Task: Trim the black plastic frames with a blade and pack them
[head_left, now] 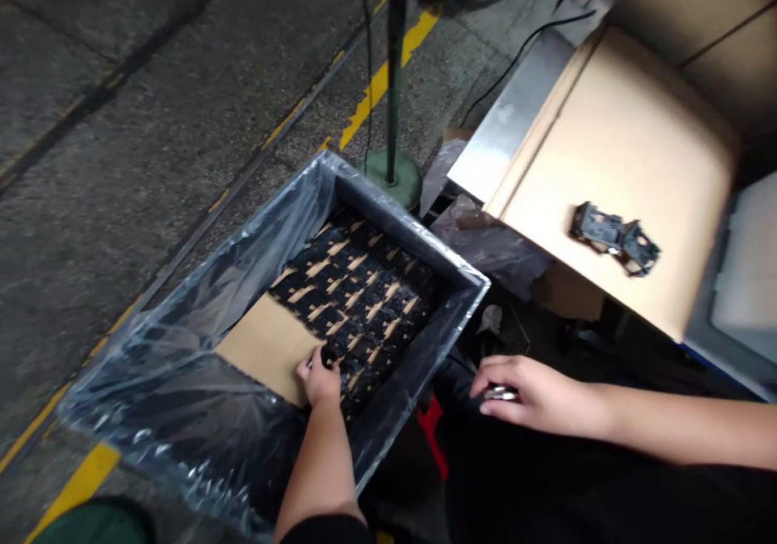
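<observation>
My left hand (321, 378) reaches into a bin (418, 232) lined with clear plastic. Its fingers are closed round a small black plastic part (329, 355), at the edge of a cardboard sheet (270, 342). Beside it lie rows of similar black parts (358, 285), with tan cardboard showing between them. My right hand (515, 390) is held above my lap, outside the bin, its fingers curled round a small silvery metal tool (501, 393). Most of that tool is hidden by the fingers, so its exact kind does not show.
To the right, a cardboard-covered table (631, 147) bears two black plastic parts (613, 236). Behind the bin stands a green pole (396, 82) on a round base, with a cable hanging alongside. Crumpled plastic (503, 252) lies under the table. Yellow lines (388, 74) mark the floor.
</observation>
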A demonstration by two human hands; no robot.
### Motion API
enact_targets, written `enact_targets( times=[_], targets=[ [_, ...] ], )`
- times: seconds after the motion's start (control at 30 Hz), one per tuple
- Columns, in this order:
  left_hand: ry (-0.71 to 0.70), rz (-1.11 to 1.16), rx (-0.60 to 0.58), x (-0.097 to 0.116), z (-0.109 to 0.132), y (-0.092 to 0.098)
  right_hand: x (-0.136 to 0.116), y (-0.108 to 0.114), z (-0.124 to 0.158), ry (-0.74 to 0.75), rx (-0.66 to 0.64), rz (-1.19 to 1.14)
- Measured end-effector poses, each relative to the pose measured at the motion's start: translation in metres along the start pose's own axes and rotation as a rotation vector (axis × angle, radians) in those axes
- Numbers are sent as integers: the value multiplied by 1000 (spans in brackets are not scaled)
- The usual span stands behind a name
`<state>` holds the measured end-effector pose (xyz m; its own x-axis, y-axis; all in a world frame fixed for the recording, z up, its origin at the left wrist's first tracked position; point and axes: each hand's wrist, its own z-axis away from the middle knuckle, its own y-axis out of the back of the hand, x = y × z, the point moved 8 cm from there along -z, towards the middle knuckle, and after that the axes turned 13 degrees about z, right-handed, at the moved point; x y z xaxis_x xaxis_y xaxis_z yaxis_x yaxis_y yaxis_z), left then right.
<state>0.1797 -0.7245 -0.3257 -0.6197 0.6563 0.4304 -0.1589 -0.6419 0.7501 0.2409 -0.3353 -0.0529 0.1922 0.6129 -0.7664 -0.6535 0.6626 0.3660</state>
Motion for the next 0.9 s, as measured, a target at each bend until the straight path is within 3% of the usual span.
enact_targets(
  times=[0.1, 0.23, 0.33, 0.47, 0.57, 0.67, 0.77, 0.9],
  targets=[
    [-71, 46, 43, 40, 16, 11, 8, 22, 13, 28, 142, 46],
    [-215, 186, 134, 119, 53, 24, 55, 94, 60, -126, 531, 191],
    [-384, 324, 115, 196, 105, 18, 110, 156, 117, -345, 812, 233],
    [-645, 484, -108, 308, 199, -16, 177, 207, 168, -588, 1013, 202],
    [-805, 541, -343, 383, 269, -48, 206, 219, 176, -631, 1023, 145],
    [-913, 524, -582, 441, 328, -82, 222, 221, 182, -633, 1032, 80],
    [-949, 455, -772, 478, 371, -121, 232, 220, 193, -629, 1045, 1],
    [-941, 380, -842, 503, 406, -164, 233, 219, 207, -592, 1065, -119]
  ],
)
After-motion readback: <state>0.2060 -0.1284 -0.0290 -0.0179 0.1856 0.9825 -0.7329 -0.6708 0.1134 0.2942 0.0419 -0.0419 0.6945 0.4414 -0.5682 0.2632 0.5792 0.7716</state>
